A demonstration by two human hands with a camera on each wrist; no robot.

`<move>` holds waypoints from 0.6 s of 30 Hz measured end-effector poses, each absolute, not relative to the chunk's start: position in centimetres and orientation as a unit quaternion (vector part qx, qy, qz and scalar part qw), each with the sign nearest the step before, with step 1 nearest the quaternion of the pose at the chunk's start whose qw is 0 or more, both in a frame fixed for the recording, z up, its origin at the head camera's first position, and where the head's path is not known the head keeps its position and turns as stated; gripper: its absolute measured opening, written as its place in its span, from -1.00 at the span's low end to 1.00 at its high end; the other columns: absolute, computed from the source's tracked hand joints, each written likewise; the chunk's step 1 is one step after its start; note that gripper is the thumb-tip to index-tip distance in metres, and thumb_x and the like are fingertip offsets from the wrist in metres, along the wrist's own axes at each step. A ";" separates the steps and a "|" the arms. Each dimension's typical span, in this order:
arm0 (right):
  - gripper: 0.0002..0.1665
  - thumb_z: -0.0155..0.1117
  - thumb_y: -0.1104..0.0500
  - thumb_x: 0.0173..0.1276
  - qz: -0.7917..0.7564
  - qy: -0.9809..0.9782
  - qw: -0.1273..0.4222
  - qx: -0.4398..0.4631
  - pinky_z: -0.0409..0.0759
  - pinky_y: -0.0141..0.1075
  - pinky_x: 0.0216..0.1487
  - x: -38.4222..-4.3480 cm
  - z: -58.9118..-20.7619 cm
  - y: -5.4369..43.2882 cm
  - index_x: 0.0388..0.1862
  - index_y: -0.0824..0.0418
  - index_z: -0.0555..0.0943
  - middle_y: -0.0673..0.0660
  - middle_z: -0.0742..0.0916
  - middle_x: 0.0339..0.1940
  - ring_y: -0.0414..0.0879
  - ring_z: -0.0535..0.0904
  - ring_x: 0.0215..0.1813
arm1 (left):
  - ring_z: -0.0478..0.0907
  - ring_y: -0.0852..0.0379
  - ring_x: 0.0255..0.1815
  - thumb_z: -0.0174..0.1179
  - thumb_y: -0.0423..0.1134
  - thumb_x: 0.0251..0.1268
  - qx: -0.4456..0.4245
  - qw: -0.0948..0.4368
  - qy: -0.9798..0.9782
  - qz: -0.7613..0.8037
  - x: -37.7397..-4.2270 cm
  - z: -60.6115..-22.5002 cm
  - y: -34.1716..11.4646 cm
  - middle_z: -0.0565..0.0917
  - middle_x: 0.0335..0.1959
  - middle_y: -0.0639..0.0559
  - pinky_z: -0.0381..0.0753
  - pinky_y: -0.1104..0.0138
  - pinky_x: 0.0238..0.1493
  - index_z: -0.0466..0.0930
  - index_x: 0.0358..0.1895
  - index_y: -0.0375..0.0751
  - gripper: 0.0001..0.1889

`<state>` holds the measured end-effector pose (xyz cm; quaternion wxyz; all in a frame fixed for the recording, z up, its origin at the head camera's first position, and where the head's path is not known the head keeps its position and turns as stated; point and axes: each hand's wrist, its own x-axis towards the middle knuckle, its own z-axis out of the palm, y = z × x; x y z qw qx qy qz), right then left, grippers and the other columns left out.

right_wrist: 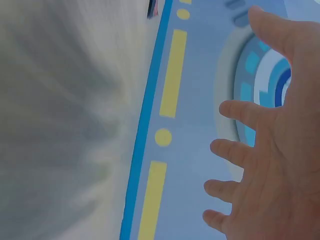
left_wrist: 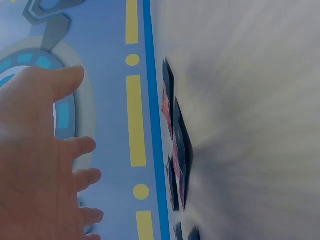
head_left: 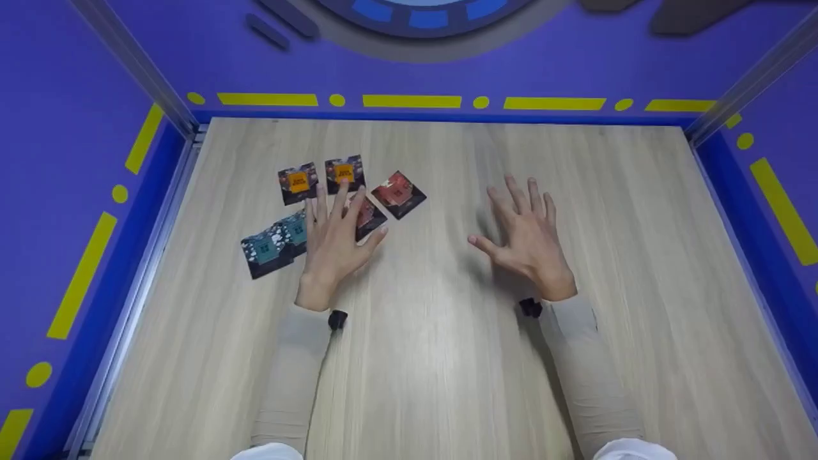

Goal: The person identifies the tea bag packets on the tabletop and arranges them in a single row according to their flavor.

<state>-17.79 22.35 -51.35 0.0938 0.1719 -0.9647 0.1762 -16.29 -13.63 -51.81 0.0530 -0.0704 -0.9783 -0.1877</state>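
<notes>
My left hand (head_left: 337,246) hovers with fingers spread over a group of square dark cards; the left wrist view shows a gap between it and the table. Two cards with orange centres, one of them this orange card (head_left: 298,183), lie farthest back. A red card (head_left: 399,194) lies turned cornerwise, and a second red card (head_left: 370,217) is partly covered by my fingers. Two teal cards, including this teal card (head_left: 263,250), overlap at the left, one partly behind the hand. My right hand (head_left: 532,239) is held above the table with spread fingers, holding nothing.
The pale wooden table (head_left: 434,358) is closed in at the back and sides by blue-purple panels (head_left: 409,76) with yellow dashes and dots. A metal rail (head_left: 137,306) runs along its left edge. Small black devices are worn at both wrists.
</notes>
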 end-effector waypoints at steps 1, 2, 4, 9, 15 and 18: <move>0.15 0.33 -0.51 0.29 0.175 -0.964 0.092 0.179 -0.09 0.50 0.62 -17.9 -51.3 22.0 0.70 0.04 0.33 0.27 0.24 0.76 0.47 -0.03 0.75 | -0.34 -0.38 0.79 0.05 0.42 0.49 -0.063 0.049 -0.980 -0.185 -16.1 -51.8 -14.0 -0.07 0.81 -0.08 -0.40 -0.26 0.72 0.11 0.75 0.08 -0.09; 0.15 0.32 -0.52 0.29 0.174 -0.963 0.089 0.185 -0.08 0.50 0.62 -18.1 -51.3 21.6 0.70 0.03 0.33 0.27 0.24 0.76 0.46 -0.03 0.75 | -0.31 -0.40 0.79 0.05 0.40 0.51 -0.057 0.046 -0.981 -0.181 -16.0 -51.9 -14.5 -0.06 0.81 -0.10 -0.36 -0.27 0.72 0.11 0.75 0.07 -0.11; 0.15 0.30 -0.53 0.30 0.173 -0.962 0.078 0.199 -0.07 0.48 0.63 -18.4 -51.3 20.7 0.70 0.03 0.32 0.26 0.23 0.77 0.45 -0.04 0.76 | -0.29 -0.43 0.78 0.05 0.34 0.56 -0.044 0.040 -0.982 -0.179 -15.6 -51.9 -15.4 -0.04 0.80 -0.12 -0.33 -0.28 0.72 0.10 0.75 0.05 -0.15; 0.15 0.25 -0.55 0.33 0.173 -0.957 0.047 0.230 -0.10 0.41 0.68 -19.1 -51.2 18.2 0.72 0.02 0.30 0.21 0.17 0.80 0.37 -0.07 0.78 | -0.31 -0.45 0.77 0.08 0.22 0.60 -0.017 0.021 -0.982 -0.185 -14.8 -51.9 -17.8 -0.03 0.80 -0.17 -0.38 -0.28 0.71 0.09 0.75 0.01 -0.19; 0.14 0.19 -0.56 0.36 0.161 -0.950 0.031 0.264 -0.06 0.34 0.71 -19.6 -51.5 14.8 0.72 0.03 0.29 0.18 0.18 0.80 0.34 -0.05 0.78 | -0.31 -0.46 0.77 0.06 0.20 0.61 0.009 0.002 -0.983 -0.183 -13.8 -52.2 -20.2 -0.08 0.80 -0.18 -0.36 -0.28 0.71 0.06 0.76 -0.01 -0.19; 0.12 0.18 -0.55 0.38 0.165 -0.944 0.026 0.285 -0.04 0.32 0.71 -19.8 -51.7 12.7 0.73 0.01 0.28 0.20 0.20 0.79 0.35 -0.01 0.77 | -0.25 -0.50 0.76 0.09 0.17 0.60 0.017 0.014 -0.983 -0.184 -13.3 -52.4 -21.5 -0.03 0.79 -0.23 -0.25 -0.32 0.70 0.12 0.74 -0.04 -0.21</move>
